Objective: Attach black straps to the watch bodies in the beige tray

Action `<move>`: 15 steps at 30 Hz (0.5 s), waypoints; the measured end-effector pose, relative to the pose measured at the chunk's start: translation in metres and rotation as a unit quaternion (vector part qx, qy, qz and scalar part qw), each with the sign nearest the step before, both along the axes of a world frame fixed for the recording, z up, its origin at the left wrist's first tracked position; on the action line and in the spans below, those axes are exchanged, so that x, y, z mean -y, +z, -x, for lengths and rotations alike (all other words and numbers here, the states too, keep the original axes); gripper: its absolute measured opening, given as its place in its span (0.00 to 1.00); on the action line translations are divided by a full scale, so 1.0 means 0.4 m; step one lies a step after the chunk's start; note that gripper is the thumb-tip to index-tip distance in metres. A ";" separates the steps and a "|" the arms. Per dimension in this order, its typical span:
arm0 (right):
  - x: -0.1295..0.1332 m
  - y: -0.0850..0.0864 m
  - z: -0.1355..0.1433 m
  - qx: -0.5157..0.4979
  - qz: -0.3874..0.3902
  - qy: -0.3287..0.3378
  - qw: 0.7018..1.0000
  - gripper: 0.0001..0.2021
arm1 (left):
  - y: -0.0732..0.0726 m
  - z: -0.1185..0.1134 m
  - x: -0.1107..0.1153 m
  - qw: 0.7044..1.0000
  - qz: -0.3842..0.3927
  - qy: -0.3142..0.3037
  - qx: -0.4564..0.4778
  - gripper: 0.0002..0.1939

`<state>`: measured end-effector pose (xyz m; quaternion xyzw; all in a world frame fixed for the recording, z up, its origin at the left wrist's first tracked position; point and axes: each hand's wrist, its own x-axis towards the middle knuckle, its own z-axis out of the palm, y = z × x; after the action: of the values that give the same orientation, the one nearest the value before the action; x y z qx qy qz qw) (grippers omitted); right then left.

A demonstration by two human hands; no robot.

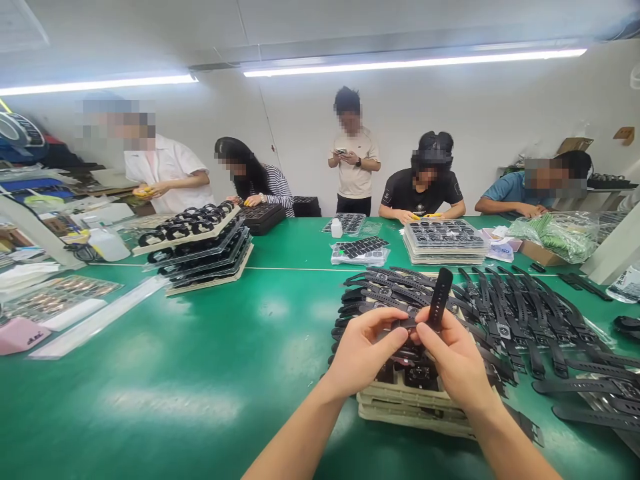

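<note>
Both my hands grip one black watch strap [441,293] above a stack of beige trays [400,403]. My left hand [367,347] pinches its near end between thumb and fingers. From my right hand [453,353], closed around the strap, the holed end sticks up. My fingers hide whatever the strap joins to. Below my hands, the top tray holds several smartwatches [420,375] with black straps, some hanging over the tray's edge.
Rows of strapped watches [505,330] lie to the right on the green table [200,360]. Stacked trays [210,280] stand at the left, and more trays [445,243] and a white bottle [336,228] at the far side. Several people are across the table.
</note>
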<state>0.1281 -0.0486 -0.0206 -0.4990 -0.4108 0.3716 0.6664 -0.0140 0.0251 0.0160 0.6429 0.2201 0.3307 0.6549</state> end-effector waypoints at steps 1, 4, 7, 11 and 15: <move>0.001 -0.004 -0.002 0.040 -0.015 -0.013 0.999 0.28 | -0.002 0.000 -0.002 1.000 0.005 -0.002 0.005 0.27; 0.003 -0.011 -0.008 0.223 -0.123 -0.097 0.962 0.22 | -0.009 0.000 -0.004 0.999 -0.034 0.014 -0.023 0.24; 0.005 -0.007 -0.009 0.371 -0.249 -0.182 0.876 0.33 | -0.013 -0.004 0.001 0.996 -0.064 0.013 -0.059 0.23; 0.009 0.008 -0.006 0.409 -0.272 -0.214 0.844 0.22 | -0.005 -0.007 0.011 1.000 -0.022 0.011 -0.013 0.27; 0.011 0.008 -0.001 0.367 -0.256 -0.209 0.869 0.10 | 0.002 -0.003 0.014 1.000 0.014 0.021 0.002 0.30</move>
<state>0.1285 -0.0529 -0.0176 -0.4858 -0.5926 -0.1048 0.6339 -0.0126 0.0197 0.0166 0.6286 0.2363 0.3427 0.6570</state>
